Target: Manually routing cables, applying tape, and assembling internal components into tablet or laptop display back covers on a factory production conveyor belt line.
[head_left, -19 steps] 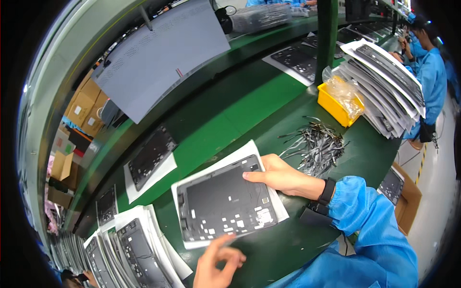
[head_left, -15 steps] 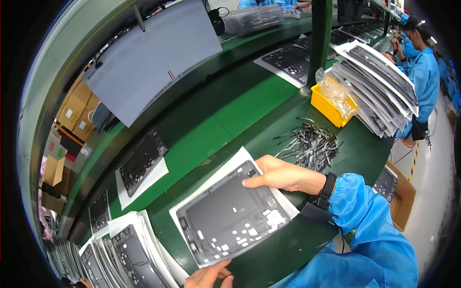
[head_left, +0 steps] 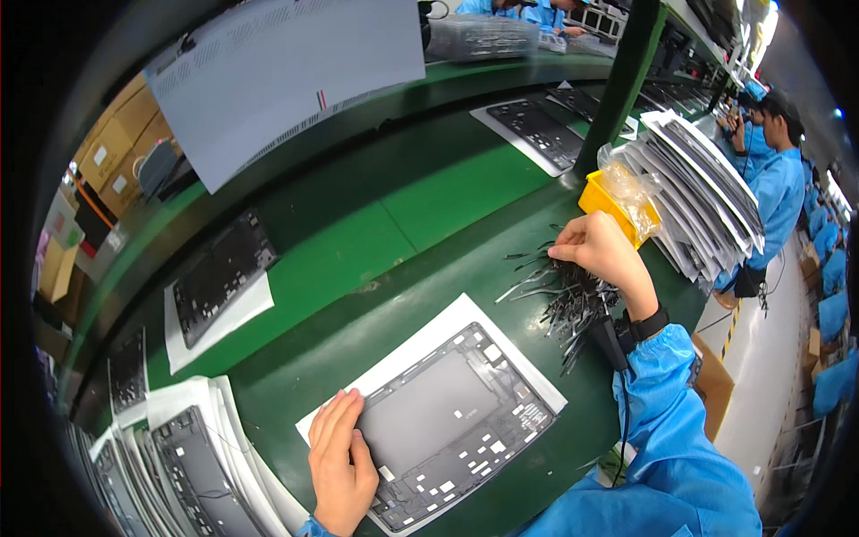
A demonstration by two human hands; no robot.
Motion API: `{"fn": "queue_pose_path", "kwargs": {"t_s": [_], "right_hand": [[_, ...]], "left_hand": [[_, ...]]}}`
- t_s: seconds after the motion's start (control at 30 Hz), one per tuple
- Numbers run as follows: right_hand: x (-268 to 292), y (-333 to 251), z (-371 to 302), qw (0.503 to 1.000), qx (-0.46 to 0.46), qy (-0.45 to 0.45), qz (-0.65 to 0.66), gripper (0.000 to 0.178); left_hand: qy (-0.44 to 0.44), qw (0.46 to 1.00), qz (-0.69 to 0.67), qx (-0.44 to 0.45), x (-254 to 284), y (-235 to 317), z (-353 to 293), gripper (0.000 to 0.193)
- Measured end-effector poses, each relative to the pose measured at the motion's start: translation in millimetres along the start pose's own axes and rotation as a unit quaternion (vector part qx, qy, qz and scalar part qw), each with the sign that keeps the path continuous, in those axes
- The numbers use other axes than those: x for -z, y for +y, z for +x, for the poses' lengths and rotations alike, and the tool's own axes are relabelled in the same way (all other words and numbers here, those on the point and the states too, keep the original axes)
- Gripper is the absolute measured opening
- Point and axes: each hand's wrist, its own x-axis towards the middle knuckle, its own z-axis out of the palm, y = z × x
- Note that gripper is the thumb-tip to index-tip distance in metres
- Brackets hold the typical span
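A dark grey tablet housing [head_left: 429, 403] with small white patches lies on a white sheet [head_left: 461, 309] on the green bench. My left hand [head_left: 338, 461] rests over its left edge with fingers stretched out, open and gripping nothing. Farther right, my right hand [head_left: 601, 255] is closed in a pinch at the top of a tangled heap of thin black and silver flat cables [head_left: 573, 309]. A dark cable end shows at its fingertips; how much is held is hidden. A dark band with a cord circles my right wrist.
Behind the right hand stand a yellow bin [head_left: 595, 199] holding clear plastic bags and a tall stack of housings and sheets [head_left: 698, 197]. Another stack [head_left: 201, 447] is at lower left. More housings lie on the green conveyor [head_left: 358, 237]. A green post [head_left: 622, 89] rises at the back. Co-workers sit farther right.
My right hand has let go of the tablet housing and moved to the cable heap. The housing now lies on the bench. My left hand has moved up onto its left edge.
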Motion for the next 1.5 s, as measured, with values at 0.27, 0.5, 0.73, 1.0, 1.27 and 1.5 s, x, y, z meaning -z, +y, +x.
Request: {"fn": "queue_pose_path", "kwargs": {"t_s": [0.27, 0.5, 0.73, 1.0, 1.27, 1.5], "right_hand": [[-19.9, -0.3, 11.8, 0.992, 0.013, 0.051, -0.117, 0.02], [28.2, -22.5, -12.5, 0.979, 0.076, 0.049, 0.183, 0.017], [-44.8, -146.8, -68.3, 0.884, 0.082, -0.365, 0.281, 0.009], [-83.7, -137.1, -75.8, 0.85, 0.039, -0.405, 0.336, 0.014], [-93.2, -138.6, -68.7, 0.877, 0.08, -0.386, 0.274, 0.013], [-103.8, -140.9, -64.2, 0.89, 0.153, -0.323, 0.283, 0.01]], "left_hand": [[-0.01, 0.999, -0.041, -0.022, -5.4, -2.7, -3.6, 0.053], [0.024, 0.997, -0.053, -0.052, -9.5, -0.4, -5.5, 0.046], [0.142, 0.986, -0.049, -0.074, -7.7, 21.4, 6.2, 0.031], [0.112, 0.977, -0.136, -0.124, -29.8, 25.7, 20.8, 0.025], [0.075, 0.982, -0.153, -0.078, -31.0, 15.6, 22.3, 0.018], [0.071, 0.98, -0.183, -0.027, -33.5, 7.6, 19.0, 0.01]]}}
